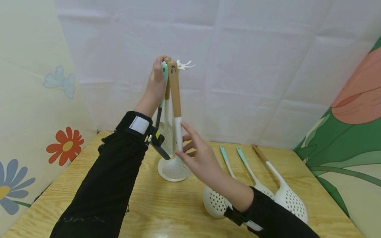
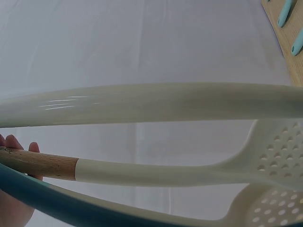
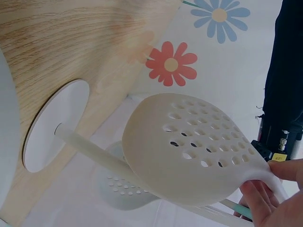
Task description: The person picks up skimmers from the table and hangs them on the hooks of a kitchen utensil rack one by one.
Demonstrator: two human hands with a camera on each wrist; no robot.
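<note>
Setting: wooden bench is enclosed by white sheeting and flower-printed panels.
Right hand: white shaft of wood-handled skimmer is pinched lightly by the fingers.
Left hand: teal-handled utensil is gripped at its top, beside the rack hooks.
Beyond right fingers: three utensils are laid on the bench.

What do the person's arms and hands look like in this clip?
Both arms wear long black sleeves. The left sleeve ends in a black wrist strap with a white patch and a small black device bearing a yellow mark. The right sleeve has a similar strap with a white patch. Both hands are bare.
</note>
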